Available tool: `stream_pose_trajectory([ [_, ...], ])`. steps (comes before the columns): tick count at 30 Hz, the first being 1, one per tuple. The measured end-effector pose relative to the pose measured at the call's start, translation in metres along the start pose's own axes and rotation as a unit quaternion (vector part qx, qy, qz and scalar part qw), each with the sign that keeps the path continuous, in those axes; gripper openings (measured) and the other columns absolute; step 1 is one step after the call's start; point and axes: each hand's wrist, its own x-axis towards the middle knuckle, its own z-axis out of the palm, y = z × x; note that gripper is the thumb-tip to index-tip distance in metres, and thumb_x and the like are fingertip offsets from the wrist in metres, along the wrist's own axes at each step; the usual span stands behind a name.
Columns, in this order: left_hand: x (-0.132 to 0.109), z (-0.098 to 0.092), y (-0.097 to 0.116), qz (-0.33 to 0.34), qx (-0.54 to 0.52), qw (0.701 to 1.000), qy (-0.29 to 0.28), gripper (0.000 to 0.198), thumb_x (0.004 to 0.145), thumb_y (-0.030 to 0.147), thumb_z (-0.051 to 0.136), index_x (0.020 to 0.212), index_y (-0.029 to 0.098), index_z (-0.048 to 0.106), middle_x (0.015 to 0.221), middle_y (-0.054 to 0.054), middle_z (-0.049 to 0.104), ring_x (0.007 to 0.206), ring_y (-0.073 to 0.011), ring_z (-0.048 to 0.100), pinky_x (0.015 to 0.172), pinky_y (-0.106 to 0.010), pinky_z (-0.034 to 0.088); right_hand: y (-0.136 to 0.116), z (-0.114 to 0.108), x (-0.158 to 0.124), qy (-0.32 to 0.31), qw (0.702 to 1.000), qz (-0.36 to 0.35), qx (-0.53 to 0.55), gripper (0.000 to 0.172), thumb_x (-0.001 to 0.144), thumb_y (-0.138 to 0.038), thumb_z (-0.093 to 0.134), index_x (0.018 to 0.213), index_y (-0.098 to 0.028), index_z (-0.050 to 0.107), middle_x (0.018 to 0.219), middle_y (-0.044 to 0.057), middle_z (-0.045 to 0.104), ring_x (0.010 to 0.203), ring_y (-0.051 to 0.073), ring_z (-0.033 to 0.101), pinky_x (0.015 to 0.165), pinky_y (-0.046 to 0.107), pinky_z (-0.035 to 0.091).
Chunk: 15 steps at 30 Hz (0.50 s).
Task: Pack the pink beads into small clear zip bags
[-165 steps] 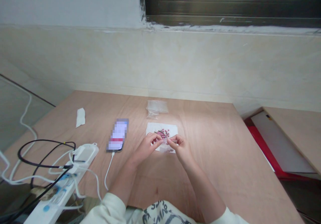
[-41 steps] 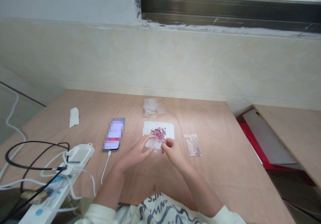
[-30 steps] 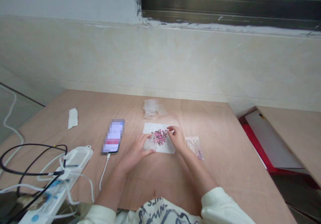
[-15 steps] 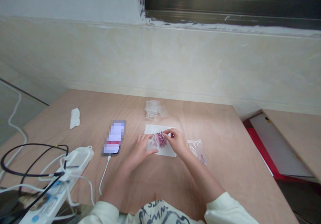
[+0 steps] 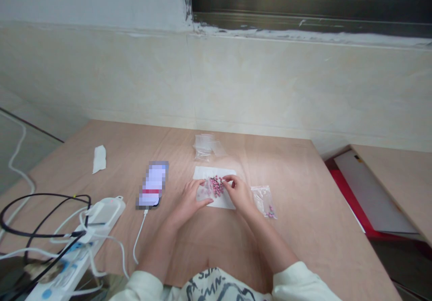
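Black and white cables (image 5: 78, 234) tangle at the lower left of the frame, running into a white power strip (image 5: 105, 210) on the wooden table (image 5: 303, 193). Above them, left of centre, lies a folded tissue (image 5: 99, 159). Further right is a phone (image 5: 152, 190), with a white lead (image 5: 139, 235) trailing toward the bottom edge. At the centre the left hand (image 5: 187, 202) rests on the table, its thumb and fingers pinched on the edge of a small clear bag (image 5: 203, 192). That bag lies on the left part of a white paper (image 5: 201, 172). A heap of pink beads (image 5: 216, 186) sits on the paper just beside the bag's mouth. Spare bags (image 5: 205, 146) are stacked just above the paper. The right hand (image 5: 240, 195) touches the heap from the right, thumb and forefinger drawn narrowly together. Whether a bead sits between them is too small to tell. Just right of that hand a side bag (image 5: 265, 199) lies flat with a few beads in its lower corner. White and red boards (image 5: 371, 188) lean at the right edge. By the look of it, the work is at an early stage. One bag is done and set aside, the held bag looks nearly empty, and most beads and the spare bags are left.
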Motion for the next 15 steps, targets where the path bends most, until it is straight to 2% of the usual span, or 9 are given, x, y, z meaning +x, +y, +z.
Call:
stream_pose_trajectory([
  [2,-0.001,-0.001,0.001,-0.002,0.0,1.0,0.004,0.049,0.06,0.029,0.064,0.103,0.018,0.045,0.103,-0.007,0.051,0.101,-0.0225,0.045,0.088,-0.037,0.034,0.011,0.002,0.003,0.018,0.998,-0.021,-0.055,0.016,0.069,-0.02,0.051,0.079,-0.016,0.062,0.079,0.007,0.06,0.07,0.016,0.052,0.066,0.028,0.039],
  [6,-0.002,-0.003,0.0,-0.01,0.009,1.0,0.002,0.048,0.06,0.029,0.064,0.103,0.018,0.044,0.104,-0.007,0.051,0.103,-0.0228,0.044,0.089,-0.037,0.033,0.026,0.006,0.011,-0.023,0.994,-0.052,-0.094,0.013,0.069,-0.016,0.052,0.075,-0.016,0.063,0.078,0.007,0.059,0.077,0.017,0.052,0.072,0.029,0.039],
  [15,-0.004,-0.003,-0.005,-0.003,0.012,1.0,-0.005,0.047,0.061,0.031,0.063,0.103,0.02,0.044,0.105,-0.006,0.051,0.103,-0.0223,0.044,0.088,-0.037,0.034,0.022,-0.003,0.01,-0.073,0.987,-0.054,-0.135,0.005,0.067,-0.016,0.055,0.067,-0.016,0.06,0.07,0.004,0.058,0.067,0.015,0.051,0.063,0.026,0.039],
])
